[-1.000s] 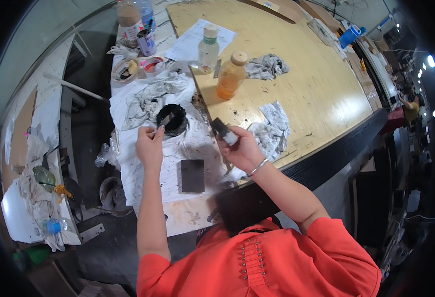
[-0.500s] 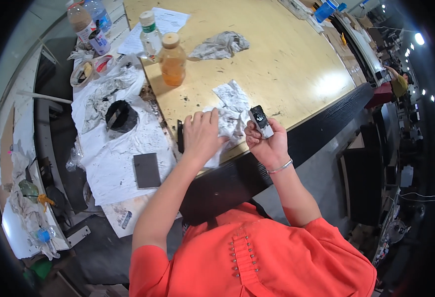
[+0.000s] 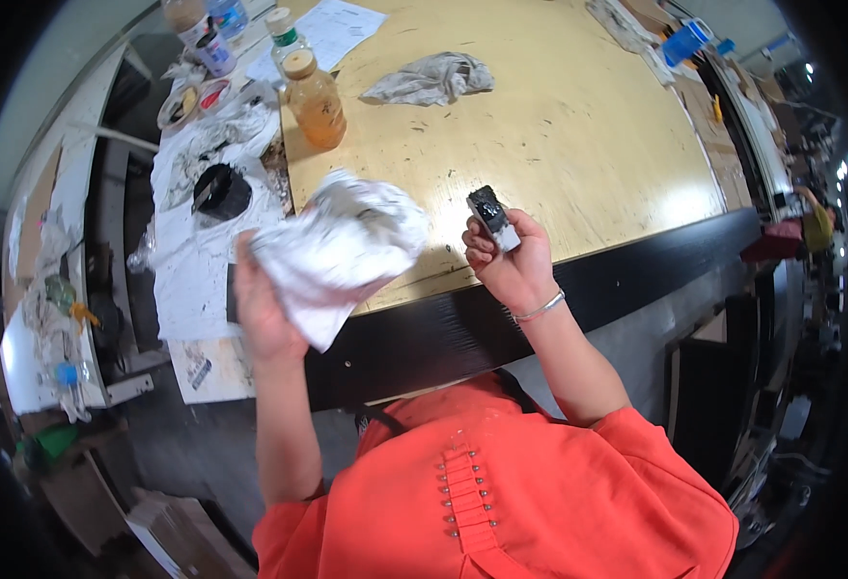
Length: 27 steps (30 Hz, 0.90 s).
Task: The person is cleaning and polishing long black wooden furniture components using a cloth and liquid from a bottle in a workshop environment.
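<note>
A crumpled white cloth (image 3: 342,246) with dark smudges is raised over the table's near left corner, blurred by motion. My left hand (image 3: 267,309) is closed on its left edge. My right hand (image 3: 518,253) grips a small pale block (image 3: 507,237) whose upper end carries a wet, shiny black coating (image 3: 486,208). The block is held tilted above the table, apart from the cloth. Below both hands, a long black wood-grained board (image 3: 578,289) runs along the table's near edge.
On the yellowish tabletop (image 3: 578,145) stand an amber bottle (image 3: 318,111) and a clear bottle (image 3: 285,34), with a grey rag (image 3: 433,79) beyond. At left, a black-stained pot (image 3: 221,193) sits on stained white sheeting (image 3: 178,299). A person (image 3: 815,227) is at the far right.
My left hand has picked the white cloth up off the table and swung it left. My right hand still holds the coated block. The head view has shifted slightly.
</note>
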Tool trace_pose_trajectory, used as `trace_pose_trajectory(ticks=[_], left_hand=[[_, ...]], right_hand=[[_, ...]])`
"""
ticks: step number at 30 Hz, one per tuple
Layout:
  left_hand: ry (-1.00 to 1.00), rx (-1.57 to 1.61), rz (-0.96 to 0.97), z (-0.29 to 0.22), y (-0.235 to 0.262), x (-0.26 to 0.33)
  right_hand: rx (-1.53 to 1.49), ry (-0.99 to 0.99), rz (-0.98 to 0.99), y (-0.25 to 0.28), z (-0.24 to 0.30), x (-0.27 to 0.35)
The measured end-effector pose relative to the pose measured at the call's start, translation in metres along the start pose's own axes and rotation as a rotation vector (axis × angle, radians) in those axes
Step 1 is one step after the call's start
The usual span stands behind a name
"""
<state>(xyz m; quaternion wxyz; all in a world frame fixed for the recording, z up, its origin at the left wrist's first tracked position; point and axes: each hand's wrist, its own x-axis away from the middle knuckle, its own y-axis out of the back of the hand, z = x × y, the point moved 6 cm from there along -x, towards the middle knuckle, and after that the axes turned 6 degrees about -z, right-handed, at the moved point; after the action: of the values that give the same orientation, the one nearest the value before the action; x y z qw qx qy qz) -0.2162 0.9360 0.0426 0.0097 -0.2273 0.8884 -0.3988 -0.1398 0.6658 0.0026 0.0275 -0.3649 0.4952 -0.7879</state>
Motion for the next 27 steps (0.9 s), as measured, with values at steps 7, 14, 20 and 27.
trace_pose_trajectory(ticks=[7, 14, 20, 27], left_hand=[[-0.378, -0.101, -0.939, -0.098, 0.089, 0.144], [-0.523, -0.699, -0.64, -0.159, 0.182, 0.292], [-0.468, -0.583, -1.039, -0.105, 0.159, 0.314], [-0.435, -0.433, -1.023, -0.081, 0.154, 0.31]], right_hand=[[0.21, -0.23, 0.146, -0.021, -0.038, -0.013], [0.801, -0.127, 0.201, -0.061, -0.102, -0.008], [1.526, 0.396, 0.692, -0.097, -0.18, 0.003], [1.637, 0.384, 0.811, -0.108, -0.231, 0.009]])
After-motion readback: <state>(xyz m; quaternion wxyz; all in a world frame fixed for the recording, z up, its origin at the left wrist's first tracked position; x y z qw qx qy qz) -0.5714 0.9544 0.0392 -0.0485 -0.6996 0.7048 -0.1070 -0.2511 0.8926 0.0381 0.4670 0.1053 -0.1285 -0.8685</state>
